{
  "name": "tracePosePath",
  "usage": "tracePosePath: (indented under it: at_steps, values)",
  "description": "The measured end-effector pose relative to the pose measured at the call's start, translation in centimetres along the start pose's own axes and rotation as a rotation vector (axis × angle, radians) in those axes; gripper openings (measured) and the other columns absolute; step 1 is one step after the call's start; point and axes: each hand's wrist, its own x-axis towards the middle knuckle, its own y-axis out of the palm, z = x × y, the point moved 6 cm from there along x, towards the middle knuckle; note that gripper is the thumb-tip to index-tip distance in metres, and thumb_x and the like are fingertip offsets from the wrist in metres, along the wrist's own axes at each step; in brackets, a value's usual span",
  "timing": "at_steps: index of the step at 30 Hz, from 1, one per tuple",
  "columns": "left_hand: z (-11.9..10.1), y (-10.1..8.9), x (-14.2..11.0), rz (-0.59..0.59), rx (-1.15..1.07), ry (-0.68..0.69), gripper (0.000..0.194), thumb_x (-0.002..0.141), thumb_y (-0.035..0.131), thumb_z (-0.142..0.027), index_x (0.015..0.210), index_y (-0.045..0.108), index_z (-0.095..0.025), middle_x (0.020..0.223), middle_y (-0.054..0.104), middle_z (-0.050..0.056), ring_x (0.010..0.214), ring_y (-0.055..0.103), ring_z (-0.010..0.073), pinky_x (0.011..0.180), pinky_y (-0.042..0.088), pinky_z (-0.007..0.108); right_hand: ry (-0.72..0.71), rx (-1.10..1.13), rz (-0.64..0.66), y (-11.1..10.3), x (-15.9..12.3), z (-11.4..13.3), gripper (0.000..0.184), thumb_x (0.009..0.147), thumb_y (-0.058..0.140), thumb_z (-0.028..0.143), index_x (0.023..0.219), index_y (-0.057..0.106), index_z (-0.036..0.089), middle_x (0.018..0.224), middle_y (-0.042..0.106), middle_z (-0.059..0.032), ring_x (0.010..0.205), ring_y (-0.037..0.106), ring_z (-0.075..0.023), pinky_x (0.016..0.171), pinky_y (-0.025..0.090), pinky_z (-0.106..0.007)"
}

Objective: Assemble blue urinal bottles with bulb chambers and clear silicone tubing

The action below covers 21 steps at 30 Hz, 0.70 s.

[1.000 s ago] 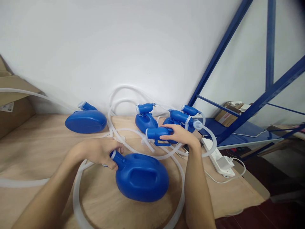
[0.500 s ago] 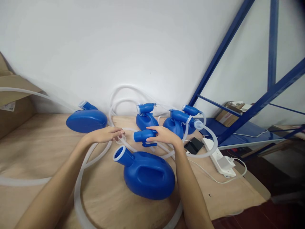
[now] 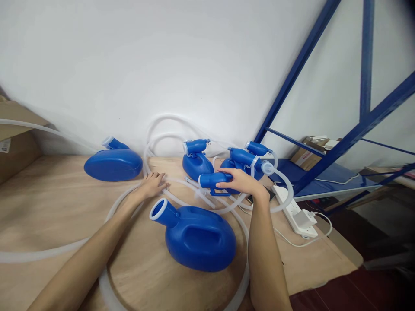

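My right hand (image 3: 241, 181) grips a blue plastic urinal head (image 3: 215, 179) by its rear end, its wide pale-rimmed mouth facing left and a small handle hanging below. My left hand (image 3: 152, 185) is low over the table, palm down with the fingers stretched out, by the translucent hose (image 3: 177, 198); whether it touches the hose cannot be made out. In front of both hands lies a blue urinal bottle (image 3: 201, 239), its open neck pointing up and left.
Another blue bottle (image 3: 113, 165) lies at left. Several bottles with heads, one a blue bottle (image 3: 197, 166), stand by the wall among looped hoses. At right are a phone (image 3: 270, 196), a white power strip (image 3: 293, 216) and a blue metal shelf (image 3: 333, 179). A cardboard box (image 3: 19, 149) stands far left.
My right hand has carried the urinal head to the right, away from my left hand. The left hand has moved slightly left and down beside the hose.
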Motion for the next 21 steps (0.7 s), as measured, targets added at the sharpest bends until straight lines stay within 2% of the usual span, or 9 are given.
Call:
tracePosePath:
  at_steps: [4, 8, 11, 13, 17, 19, 21]
  values:
    - [0.0, -0.4, 0.0, 0.003, -0.015, 0.013, 0.058, 0.089, 0.053, -0.062, 0.125, 0.075, -0.021, 0.124, 0.07, 0.02, 0.128, 0.052, 0.0426, 0.107, 0.041, 0.054, -0.014, 0.039, 0.003, 0.1, 0.1, 0.4, 0.072, 0.085, 0.079, 0.057, 0.147, 0.063, 0.023, 0.146, 0.066, -0.0118, 0.13, 0.064, -0.0368, 0.11, 0.05, -0.047]
    - [-0.4, -1.7, 0.2, -0.037, -0.063, 0.036, 0.048, 0.088, 0.056, -0.06, 0.105, 0.078, -0.021, 0.118, 0.072, 0.02, 0.125, 0.053, 0.044, 0.106, 0.04, 0.06, -0.008, 0.033, 0.013, 0.3, 0.2, 0.3, 0.073, 0.084, 0.08, 0.057, 0.147, 0.063, 0.023, 0.145, 0.066, -0.0125, 0.131, 0.063, -0.0376, 0.11, 0.05, -0.048]
    - [-0.9, -3.9, 0.0, -0.097, -0.114, 0.08, 0.046, 0.092, 0.05, -0.057, 0.108, 0.073, -0.021, 0.125, 0.071, 0.018, 0.131, 0.052, 0.042, 0.114, 0.032, 0.064, 0.001, 0.019, -0.004, 0.5, 0.5, -0.2, 0.073, 0.085, 0.079, 0.057, 0.146, 0.063, 0.022, 0.143, 0.068, -0.0139, 0.129, 0.064, -0.0378, 0.109, 0.051, -0.048]
    - [-1.3, -5.6, -0.4, -0.127, -0.154, 0.128, 0.047, 0.095, 0.045, -0.058, 0.111, 0.069, -0.02, 0.125, 0.072, 0.016, 0.125, 0.058, 0.0373, 0.117, 0.032, 0.06, -0.022, 0.063, -0.023, 0.7, 0.9, -0.4, 0.07, 0.086, 0.078, 0.056, 0.146, 0.063, 0.021, 0.142, 0.068, -0.0135, 0.125, 0.067, -0.0353, 0.108, 0.051, -0.046]
    - [-2.7, -8.1, -1.7, -0.147, -0.237, 0.224, 0.051, 0.098, 0.04, -0.062, 0.114, 0.063, -0.019, 0.115, 0.074, 0.014, 0.103, 0.068, 0.0305, 0.1, 0.049, 0.045, -0.087, 0.156, -0.027, 2.0, 2.3, -0.2, 0.069, 0.087, 0.079, 0.051, 0.146, 0.063, 0.02, 0.142, 0.068, -0.0136, 0.124, 0.067, -0.0317, 0.107, 0.053, -0.045]
    - [-3.6, -9.0, -2.3, -0.162, -0.272, 0.251, 0.048, 0.1, 0.039, -0.061, 0.113, 0.06, -0.02, 0.109, 0.074, 0.013, 0.096, 0.069, 0.0295, 0.091, 0.053, 0.042, -0.117, 0.18, 0.017, 3.4, 3.1, 0.2, 0.068, 0.085, 0.081, 0.049, 0.145, 0.064, 0.02, 0.141, 0.069, -0.0141, 0.123, 0.068, -0.0317, 0.107, 0.053, -0.046]
    - [-4.5, -9.7, -2.8, -0.188, -0.307, 0.269, 0.045, 0.102, 0.037, -0.059, 0.112, 0.058, -0.02, 0.104, 0.074, 0.012, 0.094, 0.069, 0.0291, 0.089, 0.053, 0.042, -0.162, 0.238, 0.074, 4.9, 3.9, 0.8, 0.066, 0.084, 0.082, 0.044, 0.143, 0.065, 0.02, 0.141, 0.069, -0.0139, 0.121, 0.069, -0.0312, 0.106, 0.054, -0.046]
